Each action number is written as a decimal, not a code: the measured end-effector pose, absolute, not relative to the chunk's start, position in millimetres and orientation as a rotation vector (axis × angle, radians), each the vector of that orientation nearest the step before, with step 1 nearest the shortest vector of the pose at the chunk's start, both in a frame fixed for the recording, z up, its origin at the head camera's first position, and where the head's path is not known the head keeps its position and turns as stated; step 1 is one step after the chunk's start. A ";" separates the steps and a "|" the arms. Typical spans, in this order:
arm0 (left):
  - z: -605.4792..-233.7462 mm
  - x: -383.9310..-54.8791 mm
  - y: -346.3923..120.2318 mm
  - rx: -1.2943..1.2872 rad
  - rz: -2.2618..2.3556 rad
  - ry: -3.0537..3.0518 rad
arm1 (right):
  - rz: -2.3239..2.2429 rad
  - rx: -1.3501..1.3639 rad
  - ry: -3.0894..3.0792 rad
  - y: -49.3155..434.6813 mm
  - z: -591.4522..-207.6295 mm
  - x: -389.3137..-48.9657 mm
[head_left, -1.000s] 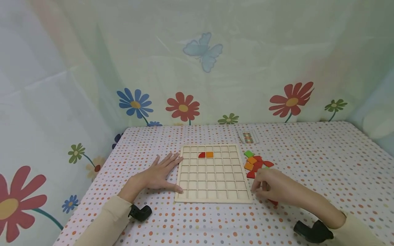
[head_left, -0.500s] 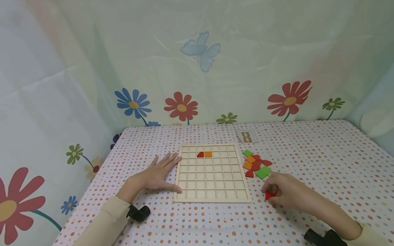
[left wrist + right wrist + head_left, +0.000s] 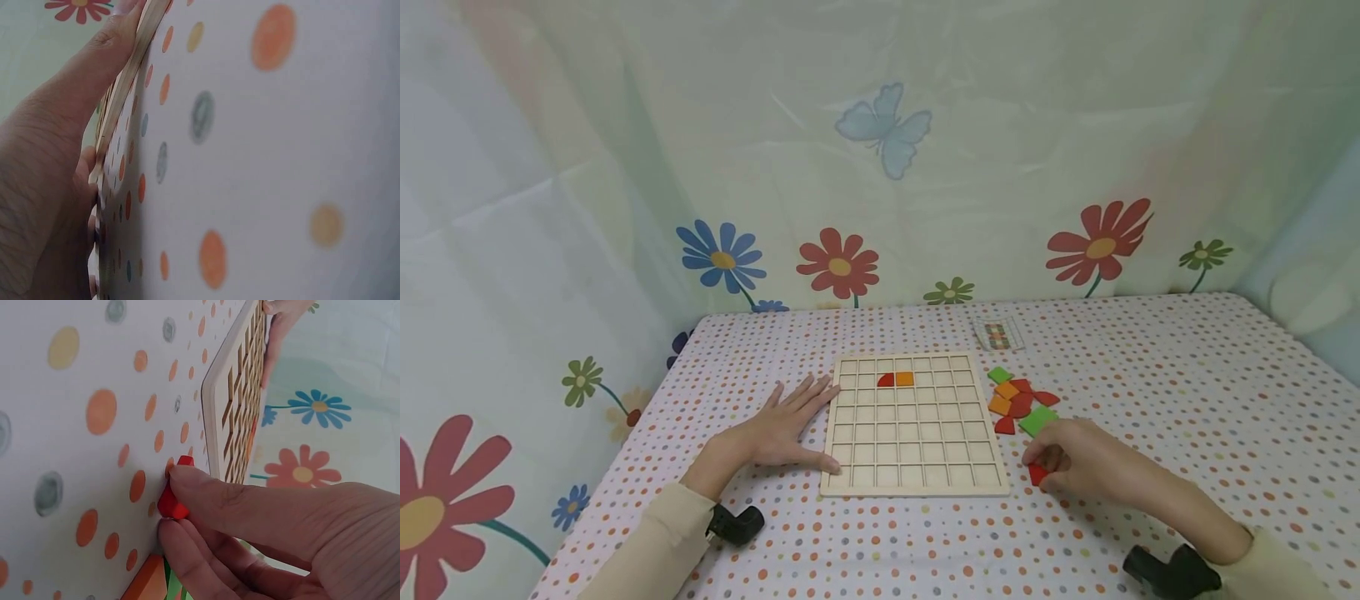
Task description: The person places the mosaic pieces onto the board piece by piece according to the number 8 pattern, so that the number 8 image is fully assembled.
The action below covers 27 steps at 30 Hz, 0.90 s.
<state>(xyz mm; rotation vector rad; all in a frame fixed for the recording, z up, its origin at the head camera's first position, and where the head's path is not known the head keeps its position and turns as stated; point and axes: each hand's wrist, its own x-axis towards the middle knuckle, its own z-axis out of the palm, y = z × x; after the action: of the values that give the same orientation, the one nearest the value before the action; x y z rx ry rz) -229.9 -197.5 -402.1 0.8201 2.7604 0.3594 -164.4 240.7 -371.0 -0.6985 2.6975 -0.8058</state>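
A wooden grid board (image 3: 917,454) lies on the table, with a red quarter-round tile (image 3: 886,380) and an orange square tile (image 3: 905,379) side by side in its upper cells. My left hand (image 3: 782,429) is spread flat at the board's left edge, thumb and fingertips touching its frame. Right of the board, my right hand (image 3: 1078,457) pinches a red tile (image 3: 175,499) between thumb and fingers, close to the tablecloth. The fingers hide part of that tile, so its full shape cannot be made out.
Just beyond the right hand lies a loose group of tiles: green squares (image 3: 1037,420), orange squares (image 3: 999,405) and several red pieces (image 3: 1020,406). A small card with a coloured pattern (image 3: 997,335) rests behind them. Dotted cloth (image 3: 865,550) covers the table.
My right hand shifted right, off the board's edge, then came slightly back left with a red tile between its fingers. A larger green tile came into view beside it. The left hand stayed put.
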 end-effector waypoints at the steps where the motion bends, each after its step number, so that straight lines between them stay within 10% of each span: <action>1: -402.3 -229.8 -197.4 0.820 0.361 2.761 | -0.807 -0.699 2.692 240.7 -370.5 -165.1; 27: -404.2 -229.2 -196.9 0.814 0.379 2.766 | -1.103 -0.656 2.577 250.0 -373.7 -165.2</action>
<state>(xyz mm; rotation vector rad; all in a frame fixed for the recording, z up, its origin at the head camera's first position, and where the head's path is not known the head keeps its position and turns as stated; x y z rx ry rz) -229.2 -196.9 -404.2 0.8142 2.7660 0.3794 -165.2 250.0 -373.7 -0.6562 2.5771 -1.1027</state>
